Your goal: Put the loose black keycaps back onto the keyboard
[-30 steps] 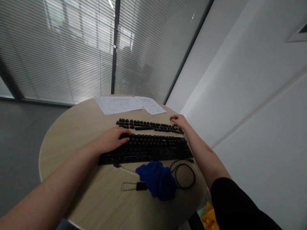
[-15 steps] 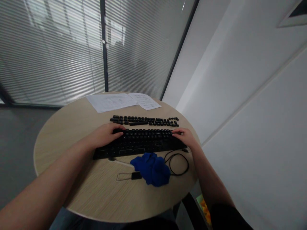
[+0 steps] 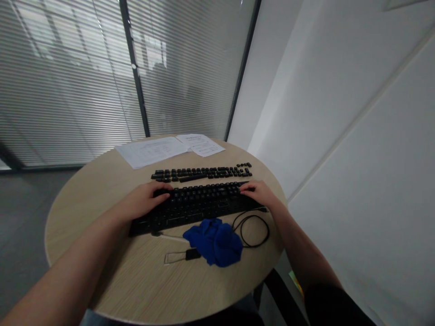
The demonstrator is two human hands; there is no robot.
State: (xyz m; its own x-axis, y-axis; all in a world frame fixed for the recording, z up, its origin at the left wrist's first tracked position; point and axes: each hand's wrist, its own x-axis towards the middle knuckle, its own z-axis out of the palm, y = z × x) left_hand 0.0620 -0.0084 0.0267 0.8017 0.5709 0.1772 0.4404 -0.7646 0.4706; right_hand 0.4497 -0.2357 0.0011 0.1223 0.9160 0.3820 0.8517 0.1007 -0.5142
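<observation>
A black keyboard (image 3: 200, 206) lies near the middle of a round, pale wood counter (image 3: 102, 190), its long axis running left to right across the person's front and slightly skewed, so that the right end sits a little farther away than the left; the row with the long space bar faces the person. The left hand (image 3: 144, 201) rests on the left end of the keyboard, its fingers (image 3: 162, 189) close together and bent down over the far left corner, and whether they clasp the rim cannot be told. The right hand (image 3: 260, 194) lies on the right end, its fingers (image 3: 247, 186) side by side and pointing left along the far row of keys; whether they pinch anything is hidden. Just behind the keyboard and parallel to it lies a row of loose black keys (image 3: 202, 172), apart from both hands. Two sheets of paper (image 3: 151, 151) lie at the far edge of the counter. Against the near edge of the keyboard sits a crumpled blue cloth (image 3: 214, 240), with a small wire tool (image 3: 178, 256) just to its left and a looped black cable (image 3: 253, 228) to its right, running up to the keyboard's right end
</observation>
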